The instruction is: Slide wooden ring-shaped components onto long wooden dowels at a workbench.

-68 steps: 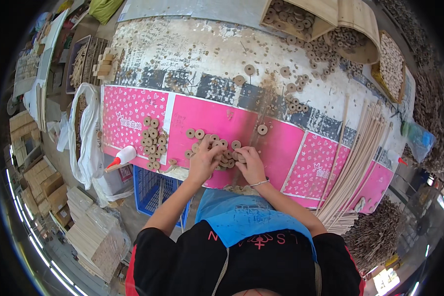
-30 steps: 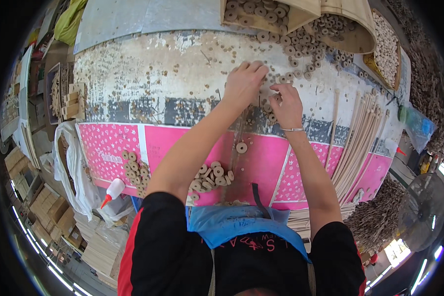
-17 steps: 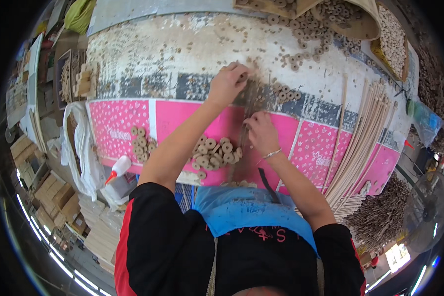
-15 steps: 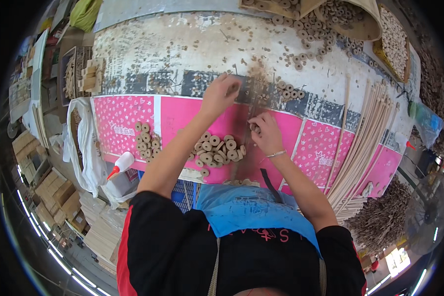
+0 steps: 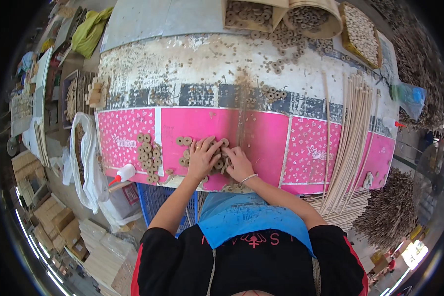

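Note:
A pile of small brown wooden rings point(image 5: 218, 164) lies on the pink table covering in front of me. Over the pile, my left hand point(image 5: 202, 159) rests palm down with its fingers spread. My right hand point(image 5: 239, 164) touches the pile's right side, fingers stretched toward the left hand and partly hidden among the rings. Both hands lie low on the table and nearly meet. A few loose rings point(image 5: 184, 140) sit just beyond and left of my left hand. Another group of rings point(image 5: 149, 155) lies farther left on the patterned pink part.
A white glue bottle with a red tip point(image 5: 126, 172) lies at the left edge. Long thin wooden sticks point(image 5: 352, 128) lie across the right side. At the back are a tipped container of rings point(image 5: 338, 22) and a yellow tray of pale pieces point(image 5: 348, 44). A blue crate point(image 5: 155, 202) stands below the table edge.
Both hands have come down and nearer to me, onto the ring pile. The left hand has left the dark strip farther back; the right has moved left. The view has shifted slightly.

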`<control>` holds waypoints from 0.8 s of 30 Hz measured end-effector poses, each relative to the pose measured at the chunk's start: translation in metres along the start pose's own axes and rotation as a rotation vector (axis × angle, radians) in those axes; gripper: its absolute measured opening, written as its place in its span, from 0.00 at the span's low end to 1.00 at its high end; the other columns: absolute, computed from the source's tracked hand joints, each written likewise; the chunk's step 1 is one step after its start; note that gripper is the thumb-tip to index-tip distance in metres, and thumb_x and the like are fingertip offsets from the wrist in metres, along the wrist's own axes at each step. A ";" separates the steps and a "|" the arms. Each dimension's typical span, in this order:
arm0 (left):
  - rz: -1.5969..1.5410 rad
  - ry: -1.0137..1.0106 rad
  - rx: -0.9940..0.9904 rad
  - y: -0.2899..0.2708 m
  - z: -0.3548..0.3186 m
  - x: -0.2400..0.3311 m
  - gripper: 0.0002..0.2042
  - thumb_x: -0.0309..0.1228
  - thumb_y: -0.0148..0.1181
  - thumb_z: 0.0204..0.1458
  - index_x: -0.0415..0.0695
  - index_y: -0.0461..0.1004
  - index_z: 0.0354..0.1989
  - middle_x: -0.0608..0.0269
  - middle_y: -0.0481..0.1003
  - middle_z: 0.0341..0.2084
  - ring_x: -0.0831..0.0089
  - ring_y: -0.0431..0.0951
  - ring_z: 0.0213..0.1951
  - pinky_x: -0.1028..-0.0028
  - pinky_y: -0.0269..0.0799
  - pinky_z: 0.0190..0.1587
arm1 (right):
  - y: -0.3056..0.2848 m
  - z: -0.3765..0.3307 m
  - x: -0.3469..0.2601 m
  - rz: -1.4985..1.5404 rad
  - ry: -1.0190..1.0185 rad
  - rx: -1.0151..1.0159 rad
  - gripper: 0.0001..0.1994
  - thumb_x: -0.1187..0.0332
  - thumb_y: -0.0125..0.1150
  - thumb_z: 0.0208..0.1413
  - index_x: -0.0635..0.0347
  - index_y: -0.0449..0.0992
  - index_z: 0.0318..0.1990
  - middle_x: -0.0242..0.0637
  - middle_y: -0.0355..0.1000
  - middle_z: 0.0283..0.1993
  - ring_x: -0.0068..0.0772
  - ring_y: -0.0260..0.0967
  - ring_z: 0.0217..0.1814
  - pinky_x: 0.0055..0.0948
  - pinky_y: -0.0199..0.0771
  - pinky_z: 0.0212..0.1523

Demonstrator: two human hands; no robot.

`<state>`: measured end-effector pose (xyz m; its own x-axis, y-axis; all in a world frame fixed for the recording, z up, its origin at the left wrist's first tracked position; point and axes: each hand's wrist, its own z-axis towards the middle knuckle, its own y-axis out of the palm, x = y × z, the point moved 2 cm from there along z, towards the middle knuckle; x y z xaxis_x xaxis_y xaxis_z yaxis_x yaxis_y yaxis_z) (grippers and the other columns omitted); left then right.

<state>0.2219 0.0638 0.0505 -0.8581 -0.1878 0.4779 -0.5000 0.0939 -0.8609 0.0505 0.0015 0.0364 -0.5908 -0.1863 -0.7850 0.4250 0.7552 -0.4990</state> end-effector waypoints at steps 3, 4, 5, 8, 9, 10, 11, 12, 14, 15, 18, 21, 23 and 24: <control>0.017 0.037 -0.020 -0.002 0.002 0.005 0.22 0.40 0.61 0.56 0.59 0.72 0.61 0.62 0.68 0.61 0.59 0.66 0.63 0.44 0.48 0.69 | 0.004 -0.007 0.012 0.043 -0.042 -0.011 0.33 0.76 0.58 0.46 0.52 0.65 0.65 0.45 0.63 0.51 0.53 0.65 0.55 0.42 0.73 0.53; 0.050 0.038 -0.047 -0.003 0.001 0.005 0.21 0.40 0.61 0.56 0.59 0.73 0.60 0.62 0.69 0.60 0.60 0.67 0.62 0.44 0.48 0.68 | 0.005 -0.010 0.012 0.032 -0.063 -0.026 0.33 0.74 0.59 0.48 0.51 0.65 0.66 0.45 0.64 0.51 0.51 0.66 0.55 0.42 0.73 0.52; 0.046 0.044 -0.049 -0.001 0.000 0.005 0.21 0.41 0.61 0.56 0.59 0.74 0.60 0.63 0.70 0.59 0.60 0.68 0.62 0.43 0.48 0.68 | 0.003 -0.013 0.014 0.020 -0.083 -0.038 0.32 0.72 0.61 0.49 0.50 0.64 0.66 0.45 0.64 0.51 0.50 0.68 0.54 0.41 0.74 0.51; 0.066 0.068 -0.071 0.000 -0.003 -0.002 0.18 0.42 0.60 0.57 0.58 0.77 0.57 0.65 0.72 0.59 0.61 0.68 0.63 0.42 0.46 0.70 | -0.015 -0.018 0.006 0.016 -0.050 -0.197 0.26 0.64 0.62 0.55 0.49 0.70 0.63 0.41 0.69 0.51 0.44 0.72 0.51 0.40 0.76 0.49; 0.070 0.088 -0.087 -0.002 0.002 -0.002 0.18 0.43 0.59 0.58 0.58 0.78 0.56 0.65 0.72 0.59 0.62 0.67 0.64 0.42 0.45 0.70 | -0.022 -0.017 0.010 -0.116 -0.109 -0.157 0.24 0.63 0.62 0.56 0.49 0.72 0.62 0.40 0.71 0.50 0.42 0.73 0.49 0.40 0.77 0.48; 0.094 0.134 -0.126 -0.008 0.009 -0.001 0.21 0.43 0.58 0.59 0.58 0.74 0.61 0.64 0.70 0.62 0.62 0.66 0.65 0.44 0.45 0.71 | -0.038 -0.013 0.008 -0.019 -0.076 -0.036 0.20 0.63 0.60 0.57 0.49 0.75 0.59 0.38 0.72 0.49 0.41 0.72 0.52 0.39 0.76 0.50; 0.108 0.136 -0.123 -0.012 0.023 -0.003 0.21 0.43 0.58 0.59 0.58 0.74 0.61 0.64 0.70 0.62 0.62 0.66 0.65 0.44 0.45 0.71 | -0.053 -0.001 0.008 -0.034 -0.118 0.075 0.20 0.64 0.59 0.57 0.49 0.75 0.59 0.37 0.72 0.50 0.41 0.72 0.53 0.38 0.76 0.51; 0.098 0.142 -0.122 -0.017 0.042 -0.001 0.24 0.43 0.59 0.58 0.58 0.70 0.64 0.63 0.69 0.63 0.61 0.66 0.66 0.45 0.44 0.72 | -0.071 0.012 0.008 -0.048 -0.153 0.187 0.20 0.66 0.59 0.57 0.48 0.75 0.59 0.37 0.72 0.50 0.41 0.71 0.53 0.37 0.75 0.52; 0.069 0.136 -0.123 -0.027 0.090 0.004 0.31 0.38 0.61 0.57 0.59 0.61 0.71 0.58 0.67 0.65 0.59 0.66 0.66 0.50 0.48 0.71 | -0.099 0.045 0.014 -0.050 -0.169 0.231 0.21 0.69 0.58 0.57 0.49 0.75 0.59 0.38 0.72 0.49 0.42 0.70 0.53 0.36 0.74 0.53; 0.022 0.142 -0.062 -0.030 0.122 0.007 0.31 0.36 0.62 0.56 0.58 0.63 0.70 0.57 0.67 0.64 0.57 0.67 0.64 0.52 0.53 0.69 | -0.108 0.062 0.024 -0.032 -0.182 0.243 0.21 0.70 0.58 0.57 0.49 0.74 0.59 0.38 0.71 0.47 0.43 0.70 0.52 0.37 0.74 0.52; -0.070 0.130 0.088 -0.032 0.219 0.019 0.29 0.29 0.63 0.54 0.57 0.67 0.67 0.53 0.68 0.62 0.52 0.73 0.57 0.57 0.69 0.58 | -0.127 0.103 0.057 -0.002 -0.159 0.206 0.22 0.70 0.58 0.56 0.49 0.74 0.59 0.39 0.70 0.44 0.44 0.71 0.49 0.39 0.75 0.49; -0.181 0.201 0.131 -0.027 0.304 0.029 0.27 0.28 0.63 0.53 0.55 0.69 0.64 0.51 0.69 0.60 0.51 0.76 0.52 0.57 0.74 0.52 | -0.150 0.131 0.081 -0.052 -0.020 0.210 0.23 0.69 0.59 0.55 0.50 0.73 0.60 0.41 0.69 0.45 0.48 0.71 0.48 0.42 0.76 0.48; -0.162 0.166 0.139 -0.022 0.348 0.027 0.25 0.26 0.63 0.51 0.53 0.73 0.61 0.51 0.70 0.58 0.52 0.77 0.50 0.58 0.75 0.51 | -0.172 0.146 0.083 -0.110 -0.037 0.379 0.24 0.70 0.60 0.54 0.52 0.72 0.60 0.41 0.69 0.42 0.46 0.71 0.48 0.41 0.75 0.46; -0.145 0.169 0.159 -0.020 0.370 0.023 0.24 0.26 0.64 0.50 0.53 0.74 0.59 0.52 0.72 0.56 0.52 0.77 0.49 0.58 0.75 0.50 | -0.186 0.152 0.091 -0.157 -0.040 0.483 0.25 0.71 0.61 0.53 0.52 0.71 0.61 0.43 0.70 0.45 0.46 0.71 0.48 0.41 0.75 0.47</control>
<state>0.2552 -0.3041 0.0143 -0.7928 -0.0212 0.6091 -0.6060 -0.0798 -0.7915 0.0219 -0.2513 0.0018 -0.6501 -0.3057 -0.6957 0.6075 0.3408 -0.7175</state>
